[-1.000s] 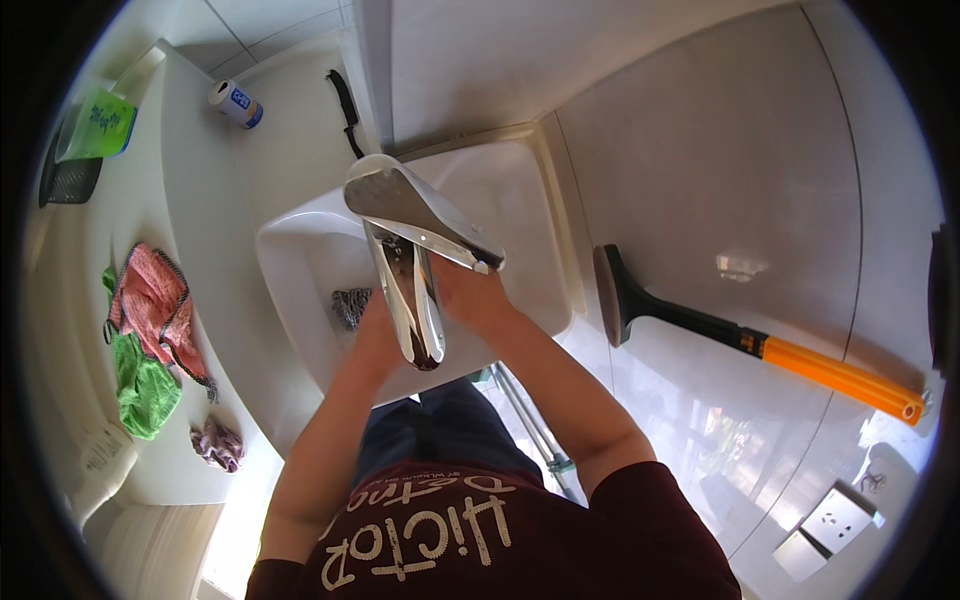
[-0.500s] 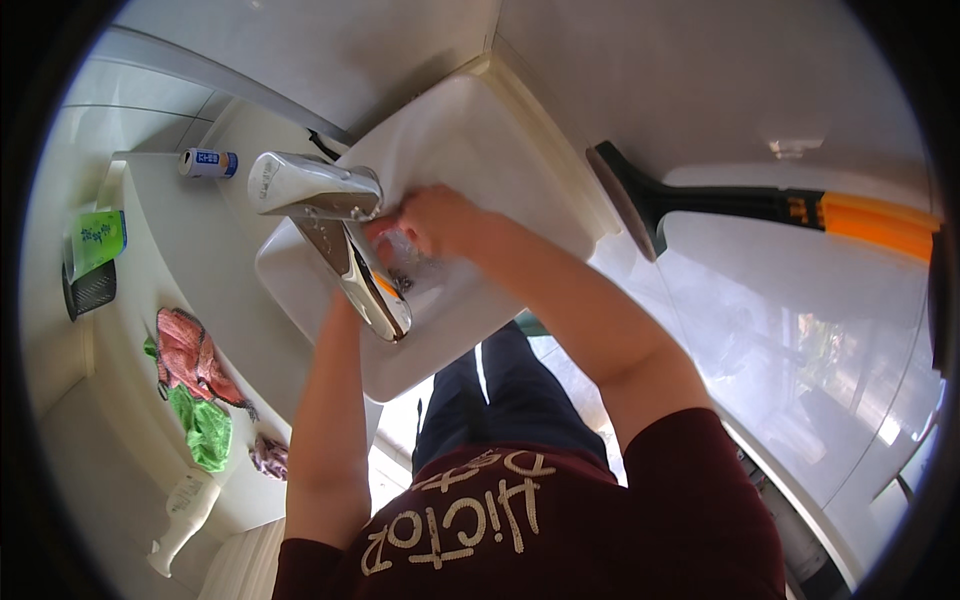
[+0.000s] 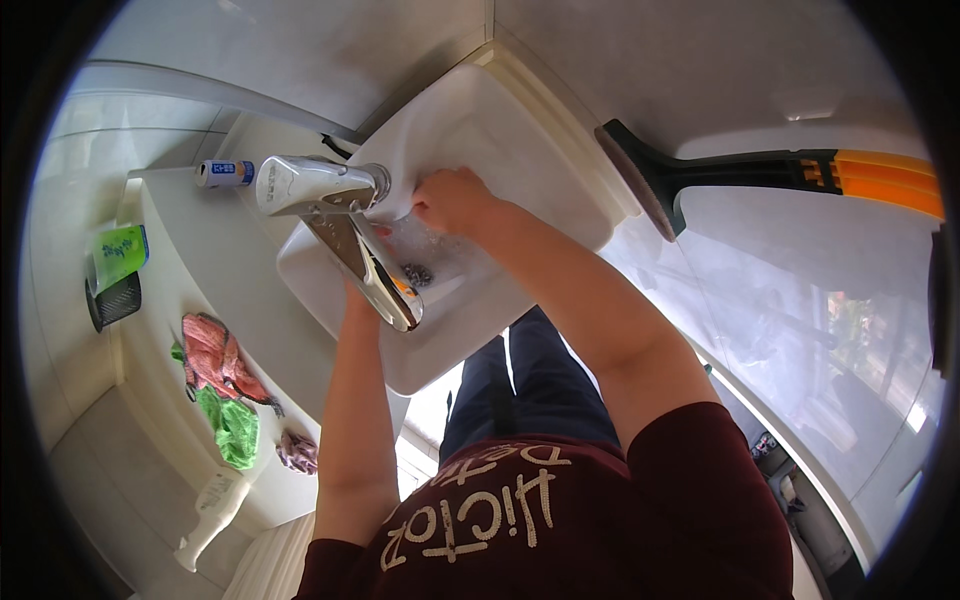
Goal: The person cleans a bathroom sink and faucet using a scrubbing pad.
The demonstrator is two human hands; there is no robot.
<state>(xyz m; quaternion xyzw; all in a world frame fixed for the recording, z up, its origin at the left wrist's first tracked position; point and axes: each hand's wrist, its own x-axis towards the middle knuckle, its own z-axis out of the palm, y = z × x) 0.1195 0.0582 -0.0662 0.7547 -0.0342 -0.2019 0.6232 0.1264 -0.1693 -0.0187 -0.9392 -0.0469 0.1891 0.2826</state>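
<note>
Over the white washbasin [image 3: 555, 215], my right hand [image 3: 452, 200] is closed, its fingers curled in toward the palm. Whatever it may hold is hidden. My left hand [image 3: 382, 231] is mostly covered by the chrome faucet [image 3: 325, 187]; only a bit of its fingers shows beside the spout, so their pose is unclear. Splashing water [image 3: 428, 240] lies between and below the hands. A dark metal drain [image 3: 418, 275] shows near the basin's bottom. The faucet's long shiny lever [image 3: 385, 292] hangs over my left wrist.
On the left ledge lie a blue-and-white can [image 3: 226, 174], a green packet [image 3: 120, 252] in a dark holder [image 3: 115, 300], a pink mesh cloth [image 3: 217, 352], a green cloth [image 3: 229, 425] and a white bottle [image 3: 212, 515]. A squeegee-like tool with an orange handle [image 3: 885, 182] is at right.
My right hand has moved up and away from the faucet and my left hand, its fingers now more curled. The whole view has shifted slightly.
</note>
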